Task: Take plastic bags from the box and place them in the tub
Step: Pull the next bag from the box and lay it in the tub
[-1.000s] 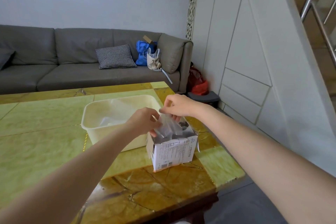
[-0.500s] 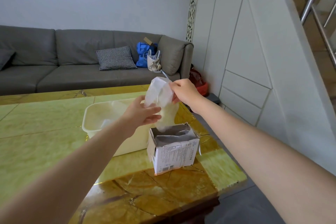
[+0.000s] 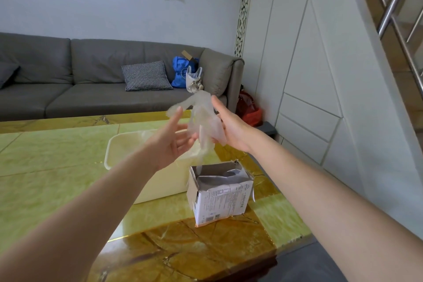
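Sofa (image 3: 91, 89) stands behind the green-and-amber table (image 3: 45, 178). Cream tub (image 3: 119, 144) touches the torn-open box (image 3: 219, 197). Plastic bag (image 3: 203, 119) hangs upright, long axis vertical, above both. Left hand (image 3: 170, 144) fingers spread, fingertip touching it; right hand (image 3: 229, 128) presses it, grip unclear.

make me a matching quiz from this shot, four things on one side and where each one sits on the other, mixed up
Things:
1. plastic bag
2. box
3. tub
4. checked cushion

Places:
A. on the grey sofa
B. on the table, at the tub's right near corner
C. in the air between the left hand and the right hand
D. on the green table, behind the left forearm

Pairs: 1-C, 2-B, 3-D, 4-A
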`<state>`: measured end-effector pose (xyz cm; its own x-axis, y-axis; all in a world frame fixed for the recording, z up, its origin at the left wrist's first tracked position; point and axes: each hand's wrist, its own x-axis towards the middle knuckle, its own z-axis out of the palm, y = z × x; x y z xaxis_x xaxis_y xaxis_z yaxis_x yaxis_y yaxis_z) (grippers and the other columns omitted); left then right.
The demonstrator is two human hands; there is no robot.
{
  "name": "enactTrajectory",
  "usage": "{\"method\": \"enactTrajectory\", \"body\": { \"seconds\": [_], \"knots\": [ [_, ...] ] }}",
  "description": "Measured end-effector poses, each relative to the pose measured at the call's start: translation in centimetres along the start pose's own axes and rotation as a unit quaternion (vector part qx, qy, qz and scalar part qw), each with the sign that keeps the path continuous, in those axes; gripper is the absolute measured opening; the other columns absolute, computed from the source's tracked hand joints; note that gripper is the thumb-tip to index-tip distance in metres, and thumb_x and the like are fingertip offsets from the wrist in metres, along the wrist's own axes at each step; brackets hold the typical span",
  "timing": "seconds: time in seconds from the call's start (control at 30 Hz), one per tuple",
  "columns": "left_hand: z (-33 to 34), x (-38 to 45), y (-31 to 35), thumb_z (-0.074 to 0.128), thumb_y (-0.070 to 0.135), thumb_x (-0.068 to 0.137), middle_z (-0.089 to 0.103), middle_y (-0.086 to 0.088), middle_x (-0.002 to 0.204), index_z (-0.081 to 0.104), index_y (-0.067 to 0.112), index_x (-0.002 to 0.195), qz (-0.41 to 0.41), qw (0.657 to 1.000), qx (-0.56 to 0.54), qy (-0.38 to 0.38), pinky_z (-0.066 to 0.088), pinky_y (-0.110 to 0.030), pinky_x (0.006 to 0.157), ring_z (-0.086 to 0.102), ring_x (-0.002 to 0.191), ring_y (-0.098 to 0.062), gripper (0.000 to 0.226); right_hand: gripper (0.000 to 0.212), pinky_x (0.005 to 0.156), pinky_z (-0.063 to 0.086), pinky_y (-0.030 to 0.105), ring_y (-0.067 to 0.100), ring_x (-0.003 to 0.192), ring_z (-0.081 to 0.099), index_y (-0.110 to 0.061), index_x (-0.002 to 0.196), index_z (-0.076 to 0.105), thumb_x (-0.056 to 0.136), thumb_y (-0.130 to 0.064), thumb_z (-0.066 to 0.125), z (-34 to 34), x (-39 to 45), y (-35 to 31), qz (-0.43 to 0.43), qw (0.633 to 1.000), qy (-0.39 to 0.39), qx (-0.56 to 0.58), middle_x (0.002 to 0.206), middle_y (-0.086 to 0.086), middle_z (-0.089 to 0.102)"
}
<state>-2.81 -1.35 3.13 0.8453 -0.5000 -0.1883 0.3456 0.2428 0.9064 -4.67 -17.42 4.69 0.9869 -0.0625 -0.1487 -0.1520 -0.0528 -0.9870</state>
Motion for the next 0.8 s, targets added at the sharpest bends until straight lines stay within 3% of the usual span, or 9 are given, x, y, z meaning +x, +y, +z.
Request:
{"method": "enactTrajectory", "body": {
  "seconds": [0.07,0.13,0.23,0.3,0.4,0.5,0.6,0.7,0.8],
  "knots": [
    [-0.5,0.0,0.2,0.055,0.045,0.087,0.063,-0.002,0.065,0.058,0.007,0.097,0.015,0.999,0.031,0.004,0.049,-0.012,0.043,0.057,0.043,-0.003,0.039,0.078,0.096,0.045,0.035,0.022,0.119,0.053,-0.017,0.14,0.041,0.081,-0.065,0.054,0.0,0.7,0.4,-0.012,0.999,-0.018,-0.035,0.137,0.007,0.051],
    [-0.9,0.1,0.2,0.06,0.028,0.088,0.057,-0.001,0.063,0.062,0.003,0.101,0.017,0.996,0.085,0.008,0.047,-0.01,0.043,0.053,0.04,-0.001,0.029,0.086,0.088,0.047,0.03,0.02,0.114,0.054,-0.01,0.143,0.035,0.076,-0.051,0.07,0.3,0.9,0.7,-0.031,0.997,0.001,-0.074,0.138,0.008,0.049],
    [-1.4,0.3,0.2,0.06,0.014,0.089,0.062,-0.005,0.071,0.062,0.001,0.103,0.012,0.993,0.107,0.038,0.047,-0.009,0.042,0.053,0.038,0.0,0.019,0.094,0.096,0.049,0.039,0.022,0.112,0.059,-0.009,0.141,0.037,0.065,-0.039,0.082,0.9,1.5,1.0,-0.041,0.994,-0.002,-0.101,0.132,0.007,0.055],
    [-1.5,0.3,0.5,0.059,0.01,0.089,0.066,-0.006,0.072,0.06,0.001,0.1,0.017,0.995,0.085,0.055,0.049,-0.01,0.043,0.058,0.041,-0.002,0.014,0.067,0.091,0.053,0.038,0.021,0.102,0.064,-0.008,0.131,0.048,0.073,-0.024,0.077,1.8,1.8,0.8,-0.055,0.992,0.029,-0.112,0.117,0.006,0.063],
    [-2.3,0.2,1.2,0.057,0.006,0.09,0.066,-0.003,0.053,0.057,0.001,0.086,0.035,0.994,0.045,0.09,0.051,-0.013,0.043,0.063,0.043,-0.005,0.006,0.027,0.056,0.049,0.022,0.014,0.067,0.058,-0.008,0.107,0.057,0.082,-0.002,0.063,2.4,2.3,0.2,-0.089,0.977,0.156,-0.117,0.083,0.005,0.06],
    [-3.9,0.2,1.8,0.06,0.009,0.089,0.065,-0.004,0.059,0.058,0.003,0.083,0.064,0.987,0.082,0.125,0.053,-0.014,0.046,0.062,0.042,-0.005,0.009,0.015,0.045,0.041,0.017,0.012,0.057,0.052,-0.006,0.097,0.059,0.086,0.003,0.054,2.8,2.9,-0.1,-0.094,0.971,0.205,-0.084,0.073,0.005,0.056],
    [-5.7,0.5,2.3,0.058,0.01,0.09,0.062,-0.008,0.072,0.057,0.006,0.081,0.089,0.974,0.118,0.169,0.055,-0.016,0.049,0.061,0.041,-0.004,0.01,0.023,0.044,0.047,0.022,0.018,0.066,0.057,-0.002,0.116,0.055,0.096,-0.009,0.047,4.0,3.6,0.0,-0.051,0.978,0.201,0.009,0.096,0.01,0.056],
    [-6.9,1.2,2.5,0.055,0.011,0.092,0.061,-0.008,0.071,0.056,0.009,0.078,0.104,0.96,0.165,0.201,0.054,-0.015,0.047,0.06,0.039,-0.003,0.014,0.048,0.068,0.053,0.03,0.025,0.081,0.06,-0.014,0.131,0.042,0.095,-0.045,0.046,4.6,3.7,0.0,0.007,0.989,0.085,0.118,0.118,0.008,0.052],
    [-7.9,2.0,2.6,0.054,0.011,0.093,0.061,-0.008,0.069,0.056,0.008,0.078,0.117,0.948,0.207,0.212,0.052,-0.013,0.043,0.059,0.037,-0.002,0.015,0.053,0.084,0.05,0.033,0.024,0.097,0.06,-0.017,0.127,0.043,0.087,-0.047,0.059,5.6,4.8,0.7,-0.024,0.999,0.023,0.033,0.125,0.008,0.054]
  ]
}}
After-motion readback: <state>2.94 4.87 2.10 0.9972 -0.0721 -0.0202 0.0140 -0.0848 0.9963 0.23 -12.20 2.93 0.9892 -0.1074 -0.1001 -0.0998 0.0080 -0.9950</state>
